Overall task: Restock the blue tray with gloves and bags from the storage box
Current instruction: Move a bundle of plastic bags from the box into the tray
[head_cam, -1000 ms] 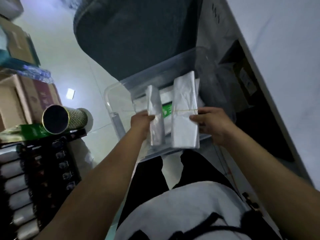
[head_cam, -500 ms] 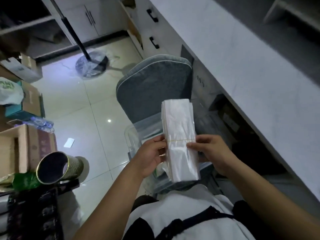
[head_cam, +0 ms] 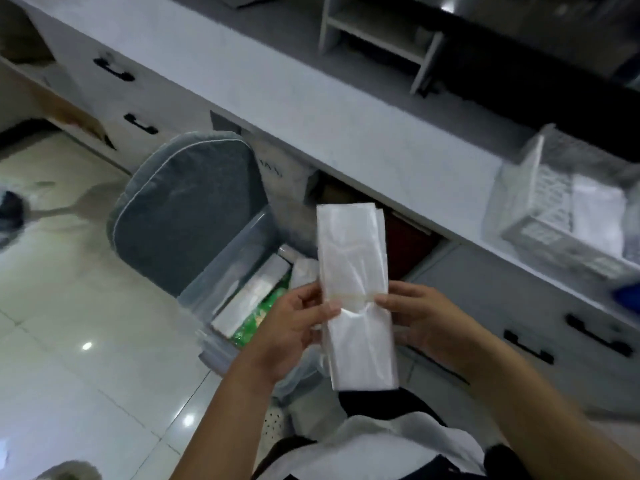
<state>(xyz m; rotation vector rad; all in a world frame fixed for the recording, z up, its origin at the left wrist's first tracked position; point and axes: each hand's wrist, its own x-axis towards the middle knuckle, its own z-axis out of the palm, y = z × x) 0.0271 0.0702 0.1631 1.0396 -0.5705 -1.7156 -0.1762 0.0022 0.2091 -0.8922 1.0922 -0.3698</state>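
Dim bluish light, floor (head_cam: 86,346) glare, blurred wide-angle edges.

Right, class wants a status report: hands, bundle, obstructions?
Left hand and right hand both gripping bag bundle. Bundle above storage box. Nothing blocking.

Bare forearms, white top (head_cam: 398,445) (dark strap across), dark trousers (head_cam: 374,403)

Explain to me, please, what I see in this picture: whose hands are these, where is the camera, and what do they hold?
No machine here: a person wears one camera on the head, looking down at their own two hands. The left hand and right hand each pinch one edge of a bundle of clear plastic bags, bound by a rubber band. Below stands the clear storage box on the floor, with more packets inside. At right, on the white counter, stands a pale mesh basket.
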